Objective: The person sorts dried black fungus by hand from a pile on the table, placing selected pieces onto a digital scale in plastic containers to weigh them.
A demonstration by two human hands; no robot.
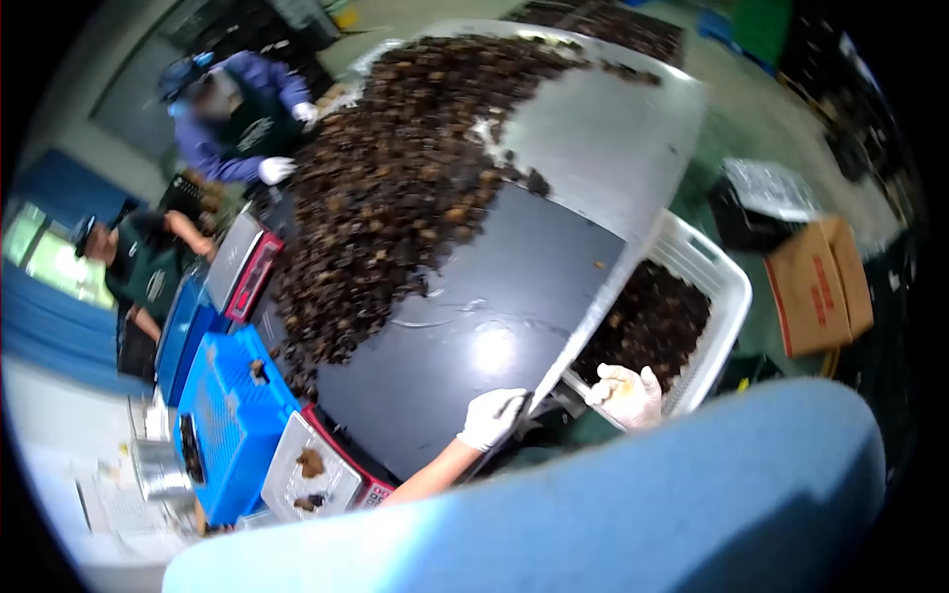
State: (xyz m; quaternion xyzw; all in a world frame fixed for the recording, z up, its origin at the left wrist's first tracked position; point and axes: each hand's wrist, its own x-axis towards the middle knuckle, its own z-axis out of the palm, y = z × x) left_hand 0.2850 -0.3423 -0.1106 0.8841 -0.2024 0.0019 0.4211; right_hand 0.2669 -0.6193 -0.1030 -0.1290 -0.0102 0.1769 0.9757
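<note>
My left hand (pixel 492 420), in a white glove, rests at the near edge of the metal-rimmed table (pixel 578 346). Its fingers are curled around something dark that I cannot make out. Over the near rim of a white plastic basket (pixel 730 296), my right hand (pixel 630 397), also gloved, is held with thumb and fingers apart and nothing visible between them. Dark brown pieces (pixel 657 316), perhaps mushrooms, fill the basket's bottom. A large heap of similar dark lumps (pixel 395 168) covers the far and left parts of the table.
Left stand a red-edged scale with a tray (pixel 331 469), a blue crate (pixel 232 415) and another scale (pixel 242 267). Two people (pixel 242 119) work across the table. A cardboard box (pixel 820 287) and a black crate (pixel 746 212) sit right. A blue surface (pixel 593 504) blocks the foreground.
</note>
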